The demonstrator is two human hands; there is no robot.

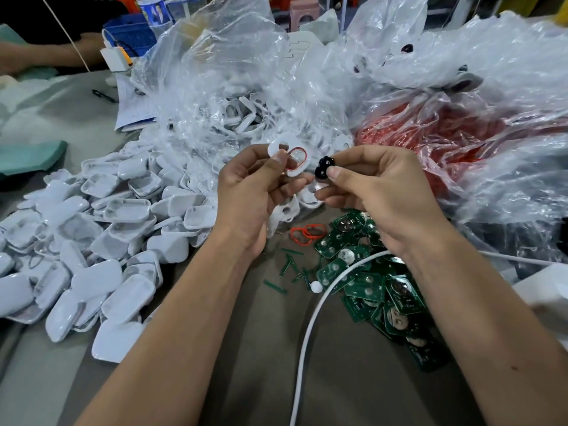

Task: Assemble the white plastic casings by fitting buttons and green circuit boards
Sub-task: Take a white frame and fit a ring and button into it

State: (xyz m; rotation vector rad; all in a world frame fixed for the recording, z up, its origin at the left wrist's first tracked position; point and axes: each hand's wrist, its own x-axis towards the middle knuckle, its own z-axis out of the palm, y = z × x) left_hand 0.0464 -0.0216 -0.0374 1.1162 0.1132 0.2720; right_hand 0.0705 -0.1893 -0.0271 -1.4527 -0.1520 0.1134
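A: What is the left hand (246,192) holding?
B: It is pinching a white casing (287,156) with a red ring seated in it, thumb pressing on its face.
A: And the right hand (378,186)?
B: It is gripping a black button piece (324,168) just beside the casing, not quite touching.
A: What is lying below the hands?
B: Green circuit boards (368,284) are piling under the right wrist, loose red rings (307,233) between the wrists, white shells (101,241) are heaping left of the left hand.

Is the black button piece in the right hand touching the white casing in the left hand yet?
Apart. The head view shows a narrow strip of background between the black button piece, pinched by the right hand, and the white casing held by the left hand.
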